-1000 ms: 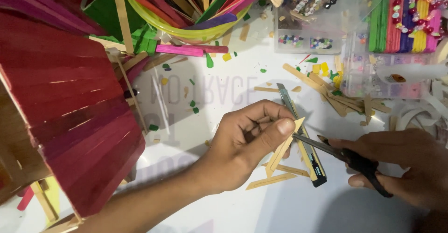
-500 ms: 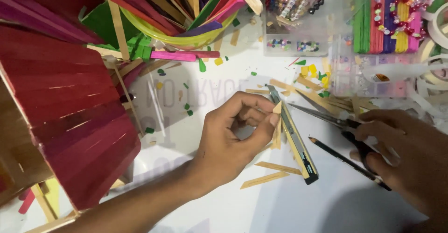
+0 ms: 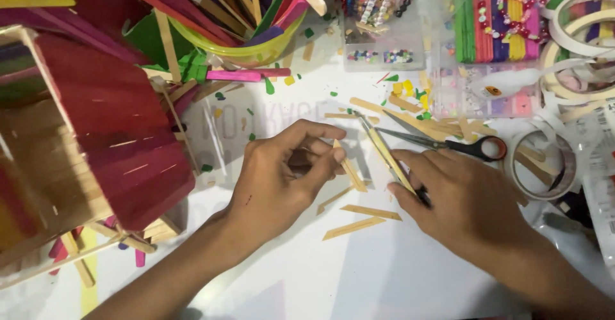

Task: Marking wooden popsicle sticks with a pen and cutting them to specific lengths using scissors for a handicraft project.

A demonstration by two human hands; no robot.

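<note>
My left hand (image 3: 275, 179) pinches a short cut piece of plain wooden craft stick (image 3: 350, 169) between thumb and forefinger, just above the white table (image 3: 359, 275). My right hand (image 3: 467, 211) grips the near end of a yellow and black utility knife (image 3: 383, 152), which lies slanted right beside the stick piece. Black-handled scissors (image 3: 448, 144) lie flat on the table just beyond my right hand, with no hand on them. Loose cut stick pieces (image 3: 359, 221) lie below my hands.
A red craft-stick house model (image 3: 109, 128) fills the left side. A yellow-green cup of coloured sticks (image 3: 250, 51) stands at the back. Clear boxes of beads (image 3: 378, 19) and coloured sticks (image 3: 493, 25), and tape rolls (image 3: 544, 166), crowd the back right.
My right hand has laid the scissors down on the table and moved onto the utility knife. My left hand still holds the stick piece in about the same place.
</note>
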